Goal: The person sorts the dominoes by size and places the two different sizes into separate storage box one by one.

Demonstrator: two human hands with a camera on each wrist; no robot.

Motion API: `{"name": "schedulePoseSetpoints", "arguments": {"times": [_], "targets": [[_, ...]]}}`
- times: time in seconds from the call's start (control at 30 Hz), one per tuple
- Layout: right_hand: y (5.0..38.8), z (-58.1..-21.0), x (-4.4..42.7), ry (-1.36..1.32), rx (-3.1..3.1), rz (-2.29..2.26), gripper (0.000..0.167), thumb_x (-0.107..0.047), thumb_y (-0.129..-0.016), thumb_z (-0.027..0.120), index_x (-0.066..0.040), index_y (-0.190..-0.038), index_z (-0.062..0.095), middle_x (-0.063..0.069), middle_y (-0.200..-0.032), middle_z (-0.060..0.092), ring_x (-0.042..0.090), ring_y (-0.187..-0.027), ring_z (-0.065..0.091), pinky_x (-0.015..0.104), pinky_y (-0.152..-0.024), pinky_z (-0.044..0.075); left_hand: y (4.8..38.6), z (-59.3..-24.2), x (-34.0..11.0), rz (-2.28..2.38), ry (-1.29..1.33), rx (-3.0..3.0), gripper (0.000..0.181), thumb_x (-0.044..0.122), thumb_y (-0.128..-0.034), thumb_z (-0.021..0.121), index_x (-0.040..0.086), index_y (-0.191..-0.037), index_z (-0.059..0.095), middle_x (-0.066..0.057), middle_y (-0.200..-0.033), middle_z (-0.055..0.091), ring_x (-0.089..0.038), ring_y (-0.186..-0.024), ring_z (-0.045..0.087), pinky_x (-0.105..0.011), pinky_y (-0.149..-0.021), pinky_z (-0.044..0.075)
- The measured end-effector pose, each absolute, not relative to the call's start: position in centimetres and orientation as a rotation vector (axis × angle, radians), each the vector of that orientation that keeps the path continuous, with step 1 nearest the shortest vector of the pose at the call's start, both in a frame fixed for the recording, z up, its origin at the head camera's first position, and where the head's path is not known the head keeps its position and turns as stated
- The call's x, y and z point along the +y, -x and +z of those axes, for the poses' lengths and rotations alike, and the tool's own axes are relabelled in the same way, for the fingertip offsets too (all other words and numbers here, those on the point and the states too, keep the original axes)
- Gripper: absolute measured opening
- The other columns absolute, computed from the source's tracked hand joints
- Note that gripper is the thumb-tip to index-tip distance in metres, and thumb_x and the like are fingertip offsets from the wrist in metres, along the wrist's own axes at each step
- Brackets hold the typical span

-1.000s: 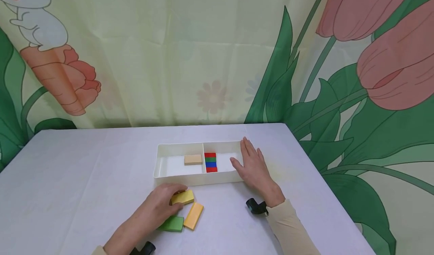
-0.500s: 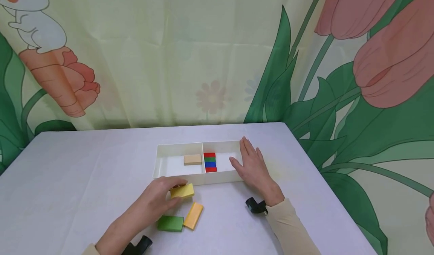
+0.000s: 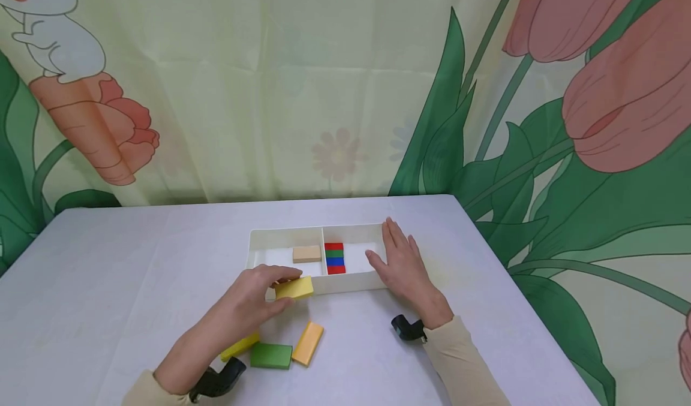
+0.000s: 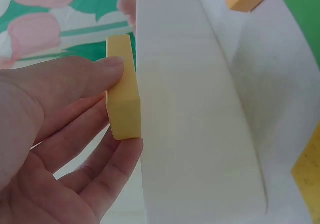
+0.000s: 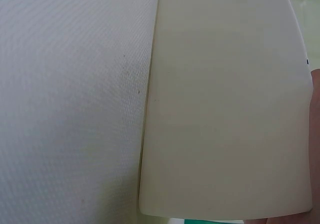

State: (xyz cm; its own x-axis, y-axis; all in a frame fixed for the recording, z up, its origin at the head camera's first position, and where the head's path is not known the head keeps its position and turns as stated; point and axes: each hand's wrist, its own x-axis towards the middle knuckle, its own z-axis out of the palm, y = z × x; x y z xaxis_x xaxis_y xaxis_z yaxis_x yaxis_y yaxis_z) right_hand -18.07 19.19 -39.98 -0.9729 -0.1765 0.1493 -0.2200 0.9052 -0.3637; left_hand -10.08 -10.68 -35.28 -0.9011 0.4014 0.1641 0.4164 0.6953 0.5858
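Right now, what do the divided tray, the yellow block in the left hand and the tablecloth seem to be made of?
Divided tray: probably matte plastic, from its thin, smooth white walls. Held yellow block: perhaps painted wood, low sheen, with flat, evenly coloured faces; possibly plastic. Tablecloth: likely woven fabric, matte, its fine texture visible close up.

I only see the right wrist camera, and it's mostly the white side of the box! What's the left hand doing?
Observer: The left hand is holding a yellow block between its thumb and fingers.
Operator: Ooh! Is anything inside the box?
Observer: Yes, a tan block is lying in there.
Operator: Any blocks outside, on the table?
Observer: Three: an orange block, a green block and a second yellow one, partly hidden by the left arm.
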Motion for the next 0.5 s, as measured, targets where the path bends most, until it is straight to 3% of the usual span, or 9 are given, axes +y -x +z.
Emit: {"name": "schedulePoseSetpoints", "arguments": {"times": [0.5], "targets": [[17.6, -39.8, 19.2, -0.305, -2.950, 0.595, 0.082, -0.047, -0.099, 0.048, 0.000, -0.157, 0.016, 0.014, -0.167, 0.013, 0.033, -0.154, 0.014, 0.059, -0.124, 0.009, 12.0, -34.7, -10.9, -1.006, 0.724, -2.786, 0.040, 0.005, -0.0831, 0.078, 0.008, -0.122, 0.069, -0.002, -0.115, 0.073, -0.016, -0.095, 0.064, -0.036, -0.081, 0.059]]}}
